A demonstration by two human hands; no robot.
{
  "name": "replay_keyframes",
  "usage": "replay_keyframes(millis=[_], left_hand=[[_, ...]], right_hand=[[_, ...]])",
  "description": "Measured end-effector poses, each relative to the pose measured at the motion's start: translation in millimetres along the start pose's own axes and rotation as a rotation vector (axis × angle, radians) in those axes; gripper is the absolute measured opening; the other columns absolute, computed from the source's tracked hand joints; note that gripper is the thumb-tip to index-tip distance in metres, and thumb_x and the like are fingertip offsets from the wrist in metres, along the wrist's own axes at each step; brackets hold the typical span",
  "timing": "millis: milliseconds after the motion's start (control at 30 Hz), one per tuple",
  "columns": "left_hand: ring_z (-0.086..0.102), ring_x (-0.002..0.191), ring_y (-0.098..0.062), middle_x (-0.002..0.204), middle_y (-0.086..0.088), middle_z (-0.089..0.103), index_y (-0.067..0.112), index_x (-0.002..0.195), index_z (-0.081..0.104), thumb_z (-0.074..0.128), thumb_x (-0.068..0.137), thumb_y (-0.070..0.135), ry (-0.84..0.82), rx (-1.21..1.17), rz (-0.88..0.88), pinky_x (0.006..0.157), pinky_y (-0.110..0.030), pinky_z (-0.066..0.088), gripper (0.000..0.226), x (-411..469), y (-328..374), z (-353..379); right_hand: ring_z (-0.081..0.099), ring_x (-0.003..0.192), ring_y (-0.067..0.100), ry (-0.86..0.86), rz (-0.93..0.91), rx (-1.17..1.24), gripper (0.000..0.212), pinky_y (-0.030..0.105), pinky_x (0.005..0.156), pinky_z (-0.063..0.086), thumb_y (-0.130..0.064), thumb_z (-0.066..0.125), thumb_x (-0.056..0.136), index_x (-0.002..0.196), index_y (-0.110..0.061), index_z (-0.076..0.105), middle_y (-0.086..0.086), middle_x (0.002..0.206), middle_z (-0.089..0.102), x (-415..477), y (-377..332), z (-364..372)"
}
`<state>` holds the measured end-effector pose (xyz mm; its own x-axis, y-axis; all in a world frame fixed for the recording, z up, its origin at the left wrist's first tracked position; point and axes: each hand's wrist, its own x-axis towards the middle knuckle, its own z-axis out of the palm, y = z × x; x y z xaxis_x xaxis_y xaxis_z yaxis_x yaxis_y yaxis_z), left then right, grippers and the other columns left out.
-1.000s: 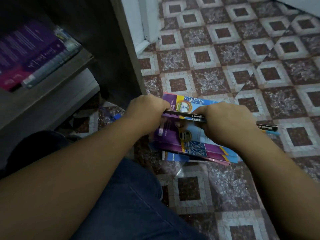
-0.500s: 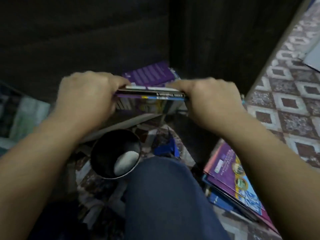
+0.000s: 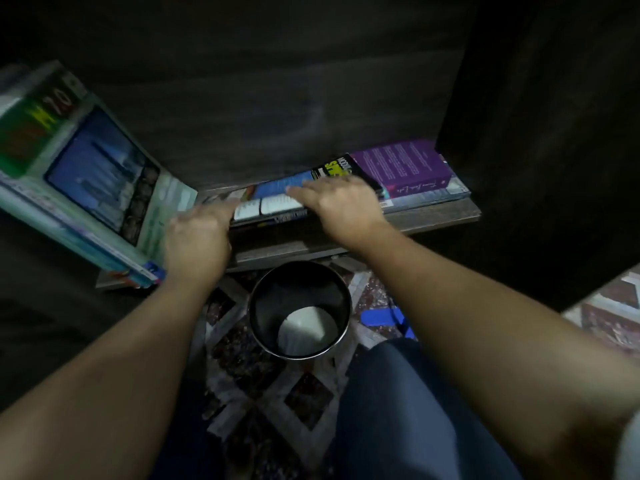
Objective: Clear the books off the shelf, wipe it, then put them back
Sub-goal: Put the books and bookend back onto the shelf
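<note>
Evidently the stack of books (image 3: 273,206) lies flat on the shelf (image 3: 443,216), just beside the purple book (image 3: 405,168); the right hand (image 3: 343,202) rests spread on top to steady it, while the left hand (image 3: 199,237) butts its left edge, likely squaring it, its finger curl indiscernible.
</note>
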<state>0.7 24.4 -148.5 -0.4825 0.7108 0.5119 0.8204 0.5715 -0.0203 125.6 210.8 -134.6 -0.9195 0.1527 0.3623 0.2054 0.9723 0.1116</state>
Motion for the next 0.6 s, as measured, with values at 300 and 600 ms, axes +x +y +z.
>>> replay_keyframes(millis=[300,600], left_hand=[[0.042,0.132,-0.024,0.153,-0.001,0.031,0.028,0.153,0.024,0.068,0.078,0.057,-0.664,0.036,-0.041,0.102,-0.037,0.040,0.091,-6.8,-19.3,38.1],[0.036,0.136,-0.029,0.154,-0.005,0.028,0.029,0.151,0.025,0.082,0.070,0.044,-0.752,0.008,-0.206,0.106,-0.048,0.040,0.100,2.5,-9.7,38.3]], right_hand=[[0.027,0.143,0.028,-0.578,0.041,0.207,0.080,0.043,0.113,0.031,-0.021,0.068,0.088,0.152,-0.033,0.021,0.004,0.160,0.018,-6.5,6.8,56.0],[0.003,0.149,0.025,-0.558,0.013,0.250,0.082,0.038,0.119,0.011,-0.016,0.062,0.092,0.155,-0.027,0.010,0.006,0.162,0.003,-13.6,4.1,63.0]])
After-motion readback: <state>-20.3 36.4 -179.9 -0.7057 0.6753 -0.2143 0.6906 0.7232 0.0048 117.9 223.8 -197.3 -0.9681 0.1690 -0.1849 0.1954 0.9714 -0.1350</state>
